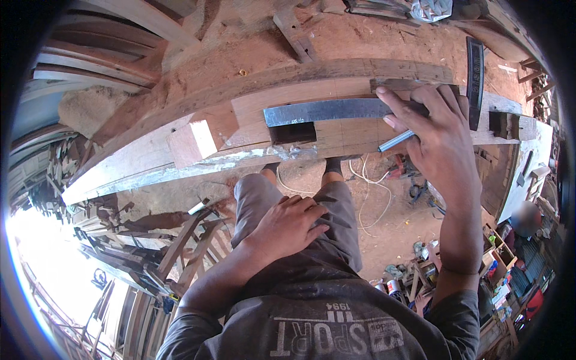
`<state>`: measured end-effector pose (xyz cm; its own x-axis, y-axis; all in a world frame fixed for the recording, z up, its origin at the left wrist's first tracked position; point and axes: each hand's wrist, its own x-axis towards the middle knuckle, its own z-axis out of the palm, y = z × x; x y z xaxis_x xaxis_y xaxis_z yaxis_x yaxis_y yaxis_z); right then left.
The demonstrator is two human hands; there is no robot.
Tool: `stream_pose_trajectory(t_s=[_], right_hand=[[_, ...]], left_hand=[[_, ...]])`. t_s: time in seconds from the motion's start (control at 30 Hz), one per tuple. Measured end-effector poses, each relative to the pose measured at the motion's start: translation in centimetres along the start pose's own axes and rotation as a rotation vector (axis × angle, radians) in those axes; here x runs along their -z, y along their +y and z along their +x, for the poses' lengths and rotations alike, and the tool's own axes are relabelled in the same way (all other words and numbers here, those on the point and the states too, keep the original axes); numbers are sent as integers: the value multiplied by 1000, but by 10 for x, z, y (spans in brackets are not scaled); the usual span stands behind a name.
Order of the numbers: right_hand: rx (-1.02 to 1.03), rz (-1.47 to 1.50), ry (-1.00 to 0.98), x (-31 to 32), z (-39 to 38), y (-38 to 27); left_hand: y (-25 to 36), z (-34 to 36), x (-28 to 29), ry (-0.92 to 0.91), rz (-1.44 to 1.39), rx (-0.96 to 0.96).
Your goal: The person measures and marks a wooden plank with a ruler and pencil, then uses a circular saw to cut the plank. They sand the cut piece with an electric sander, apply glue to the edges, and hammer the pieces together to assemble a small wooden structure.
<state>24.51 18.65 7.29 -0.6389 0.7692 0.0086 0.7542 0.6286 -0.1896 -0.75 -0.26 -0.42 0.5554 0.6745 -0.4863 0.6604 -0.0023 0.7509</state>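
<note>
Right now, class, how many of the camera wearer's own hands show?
2: the left hand lies over the grey shorts; the right hand holds the try square on the wooden beam.

the flat blade (324, 111) is blue-grey, and the square's stock (475, 84) is black with paler lettering. the slim rod (396, 141) shows silvery blue. the long beam (348, 135) is a warm pinkish tan, streaked along its near edge with patchy white and pale blue; its rectangular slot (294, 133) looks nearly black. the small block (191, 144) is pale pinkish wood, one face glaring white. reddish brown colours the ground (234, 42), with a cream cable (389, 201) across it. the shirt (270, 300) is dark charcoal with a light-grey print, and the shorts (255, 201) are grey-brown.
</note>
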Motion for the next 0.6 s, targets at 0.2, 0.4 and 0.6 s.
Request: stream_pose_trajectory(t_s=[0.2, 0.4, 0.6], right_hand=[[-40, -24, -7, 1, -2, -8], [-38, -34, 28, -5, -9, -11], [-476, 385, 286, -6, -53, -75]], left_hand=[[-6, -10, 12, -22, 31, -28], [-2, -13, 31, -49, 154, -139], [28, -3, 66, 88, -37, -319]])
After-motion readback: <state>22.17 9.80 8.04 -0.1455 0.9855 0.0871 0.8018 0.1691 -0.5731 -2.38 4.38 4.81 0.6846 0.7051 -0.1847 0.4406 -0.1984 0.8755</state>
